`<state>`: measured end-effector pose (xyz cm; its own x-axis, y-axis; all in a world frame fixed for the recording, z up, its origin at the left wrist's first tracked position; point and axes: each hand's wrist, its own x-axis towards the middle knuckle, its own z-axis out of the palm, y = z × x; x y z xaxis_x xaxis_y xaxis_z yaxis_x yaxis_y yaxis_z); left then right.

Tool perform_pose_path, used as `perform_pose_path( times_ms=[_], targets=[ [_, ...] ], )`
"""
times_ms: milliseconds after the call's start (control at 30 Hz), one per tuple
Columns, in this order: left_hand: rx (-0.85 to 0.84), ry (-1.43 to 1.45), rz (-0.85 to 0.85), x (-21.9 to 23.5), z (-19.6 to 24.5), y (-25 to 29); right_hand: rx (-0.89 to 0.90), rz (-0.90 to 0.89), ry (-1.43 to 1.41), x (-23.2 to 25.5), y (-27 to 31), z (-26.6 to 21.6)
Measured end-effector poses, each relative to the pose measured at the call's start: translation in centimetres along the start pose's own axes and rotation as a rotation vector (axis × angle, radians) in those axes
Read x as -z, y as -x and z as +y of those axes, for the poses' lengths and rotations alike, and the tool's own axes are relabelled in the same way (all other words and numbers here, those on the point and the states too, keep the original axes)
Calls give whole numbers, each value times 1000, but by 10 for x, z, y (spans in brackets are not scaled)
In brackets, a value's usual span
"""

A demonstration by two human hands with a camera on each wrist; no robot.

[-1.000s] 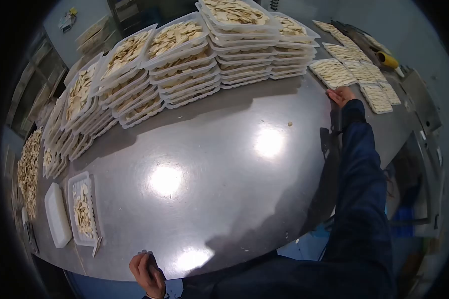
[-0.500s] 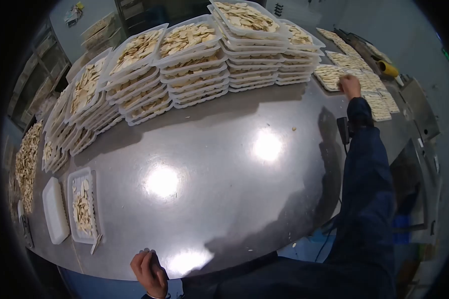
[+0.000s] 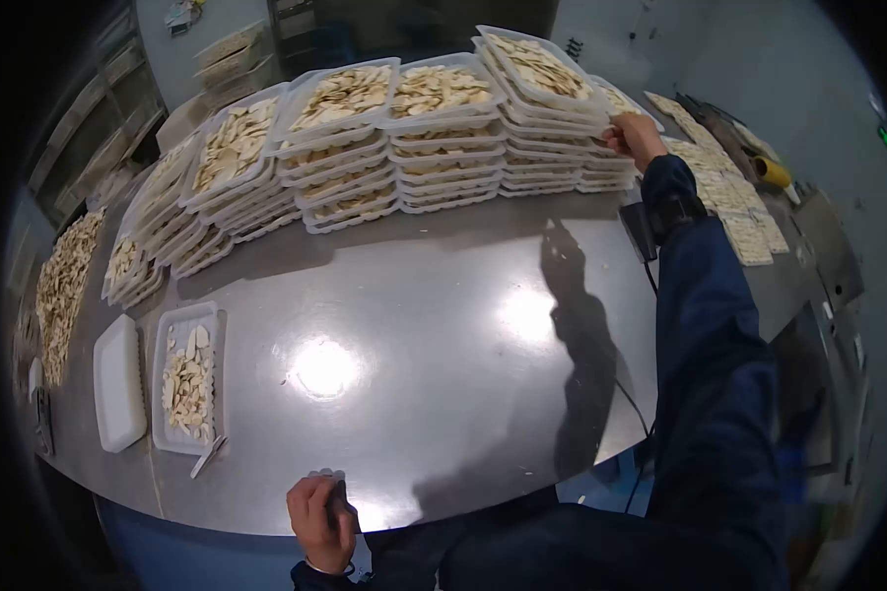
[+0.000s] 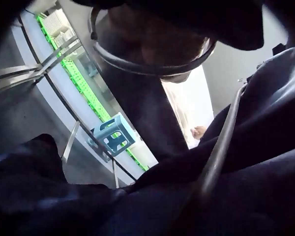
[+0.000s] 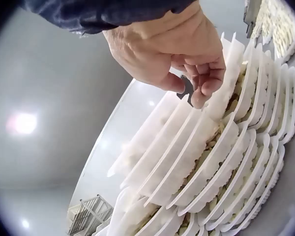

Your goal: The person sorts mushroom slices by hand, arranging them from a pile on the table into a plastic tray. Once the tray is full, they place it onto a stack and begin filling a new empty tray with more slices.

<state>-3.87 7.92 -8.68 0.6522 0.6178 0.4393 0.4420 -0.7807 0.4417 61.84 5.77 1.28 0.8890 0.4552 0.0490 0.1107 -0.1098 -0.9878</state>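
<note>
My right hand [image 3: 638, 138] reaches to the right end of the stacked clear plastic trays [image 3: 443, 185], which are filled with pale dried slices. In the right wrist view its fingers are bent close to the thumb, right at the rims of the upper trays [image 5: 162, 142]. A small dark patch [image 5: 186, 88] shows between thumb and fingertips; I cannot tell whether it is held. My left hand [image 3: 320, 522] rests at the table's front edge, fingers loosely curled, with nothing seen in it. The left wrist view shows mostly dark sleeve [image 4: 152, 118].
A part-filled tray [image 3: 217, 384] stands front left, beside a white tray [image 3: 118, 384] and a small pale strip [image 3: 208, 457]. Loose slices [image 3: 69, 286] are heaped at far left. Flat packs of pale pieces [image 3: 729, 187] lie at back right. A dark cable [image 3: 623, 394] hangs by the right arm.
My right hand has moved left from the flat packs to the top of the right-hand tray stack, and its fingers have bent. My left hand stays at the table edge. The head view has shifted.
</note>
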Motion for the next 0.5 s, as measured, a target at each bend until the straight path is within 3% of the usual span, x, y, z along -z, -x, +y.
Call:
perform_pose_path(
  times_ms=[500],
  targets=[
    [-92, -22, 108, -2, 0, -2, -148, -44, -23, -8, -5, -21]
  ],
)
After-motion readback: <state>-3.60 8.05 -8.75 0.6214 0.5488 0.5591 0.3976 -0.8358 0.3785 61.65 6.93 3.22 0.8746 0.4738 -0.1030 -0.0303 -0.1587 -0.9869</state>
